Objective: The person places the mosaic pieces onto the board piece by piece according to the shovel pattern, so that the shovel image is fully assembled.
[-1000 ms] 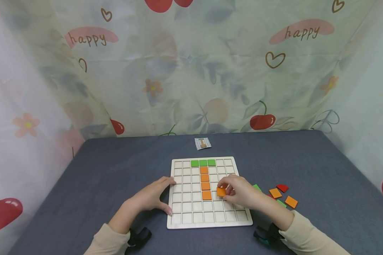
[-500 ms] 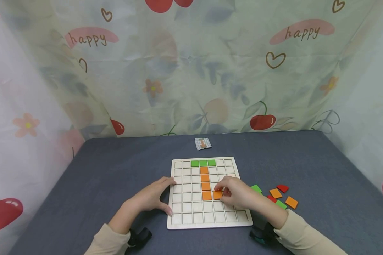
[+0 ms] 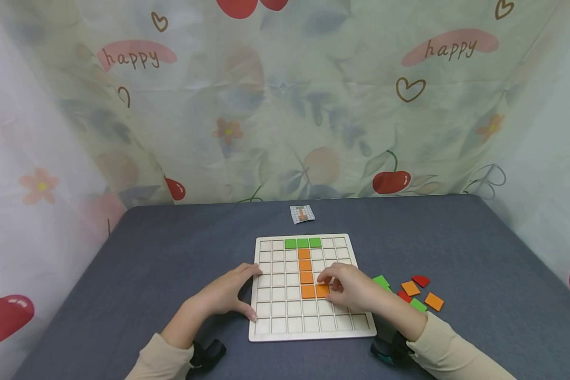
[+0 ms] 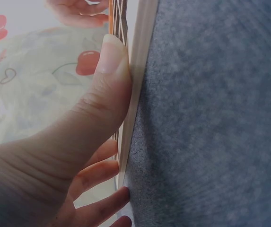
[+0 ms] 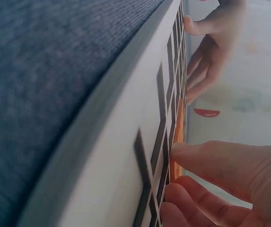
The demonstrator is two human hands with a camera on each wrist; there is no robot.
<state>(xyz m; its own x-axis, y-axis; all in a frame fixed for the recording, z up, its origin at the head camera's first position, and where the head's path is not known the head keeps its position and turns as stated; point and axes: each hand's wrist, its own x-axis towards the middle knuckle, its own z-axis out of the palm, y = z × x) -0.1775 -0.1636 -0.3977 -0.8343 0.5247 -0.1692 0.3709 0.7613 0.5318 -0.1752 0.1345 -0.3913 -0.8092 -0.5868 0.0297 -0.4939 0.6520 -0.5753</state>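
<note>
A white gridded board [image 3: 286, 335] lies on the table. Three green tiles [image 3: 303, 243] fill part of its top row, and an orange column [image 3: 305, 265] runs down from the middle one. Beside the column's lowest tile lies another orange tile [image 3: 322, 291], touched by the thumb and fingertips of my right hand [image 3: 353, 285]; in the right wrist view that hand [image 5: 220, 175] is at the orange tile's edge. My left hand [image 3: 225, 290] rests on the board's left edge, thumb and fingers spread; the left wrist view shows its thumb [image 4: 97, 94] against the rim.
Right of the board lie loose pieces: orange tiles [image 3: 434, 301], green ones [image 3: 418, 304] and red ones [image 3: 420, 280], some partly behind the right forearm. A small printed card [image 3: 302, 214] lies beyond the board. Patterned curtains stand behind the table.
My right hand has moved left with the orange tile, which now lies in the grid beside the lowest orange tile of the column. My left hand has stayed in place.
</note>
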